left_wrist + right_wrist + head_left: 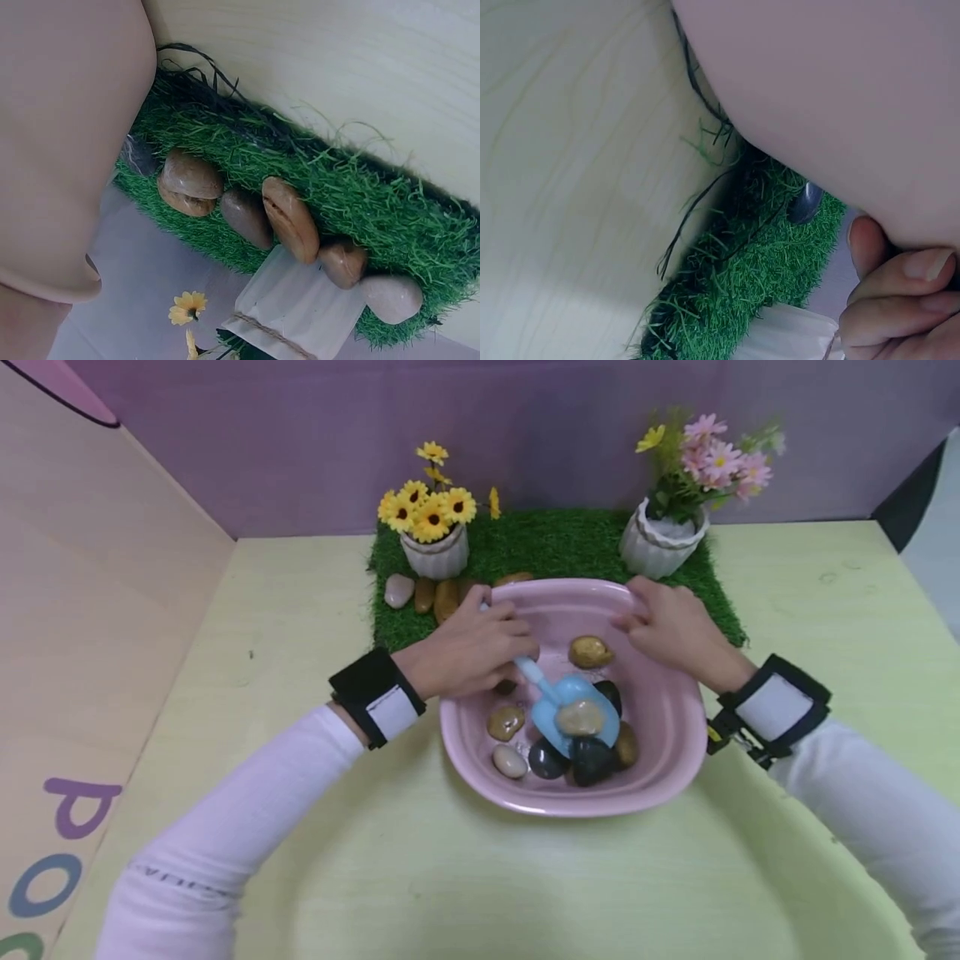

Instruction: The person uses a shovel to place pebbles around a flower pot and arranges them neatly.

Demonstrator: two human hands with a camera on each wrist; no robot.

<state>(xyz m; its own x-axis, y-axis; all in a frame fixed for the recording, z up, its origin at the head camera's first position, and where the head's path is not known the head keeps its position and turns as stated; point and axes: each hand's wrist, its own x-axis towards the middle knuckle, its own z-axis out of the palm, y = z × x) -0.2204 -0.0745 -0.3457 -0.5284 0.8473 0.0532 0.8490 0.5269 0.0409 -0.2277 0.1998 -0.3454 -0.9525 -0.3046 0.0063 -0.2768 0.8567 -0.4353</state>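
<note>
A pink basin (pixel 480 777) holds several stones and what looks like shallow water. My left hand (pixel 480 647) grips the handle of a light blue toy shovel (pixel 551 739) over the basin's left side. On the shovel's blade lies a pale tan stone (pixel 580 717). Black stones (pixel 548 759) sit around the blade, and a golden-brown stone (pixel 590 652) lies farther back. With fingers curled over the far right rim, my right hand (pixel 675 622) holds the basin. In the right wrist view, the fingers (pixel 900 319) show at the basin's edge.
Behind the basin, a green turf mat (pixel 555 539) bears a pot of yellow flowers (pixel 435 552) and a pot of pink flowers (pixel 663 543). A row of stones (pixel 289 217) lies on the mat. A purple partition (pixel 525 435) stands behind the pale table (pixel 337 860).
</note>
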